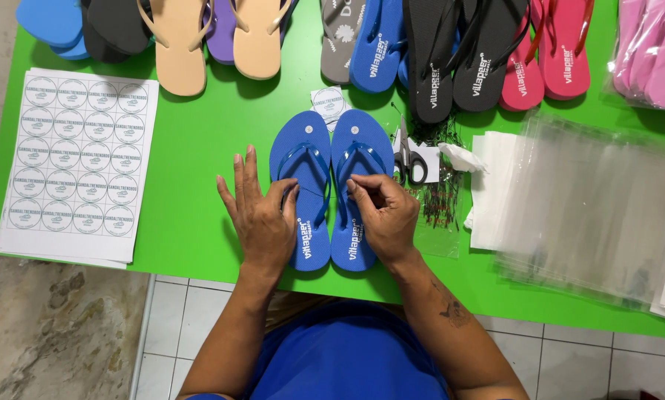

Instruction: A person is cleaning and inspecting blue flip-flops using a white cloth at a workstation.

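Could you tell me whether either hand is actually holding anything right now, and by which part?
Neither grips fully: the left hand rests flat on the left blue flip-flop, thumb by its strap; the right hand pinches at the right blue flip-flop strap.

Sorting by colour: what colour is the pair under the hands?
Blue, straps too; the pair shows in the head view.

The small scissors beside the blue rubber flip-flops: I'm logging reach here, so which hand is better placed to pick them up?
Probably the right hand: the small scissors lie just beyond it on the green table, while the left hand rests on the far blue rubber flip-flop.
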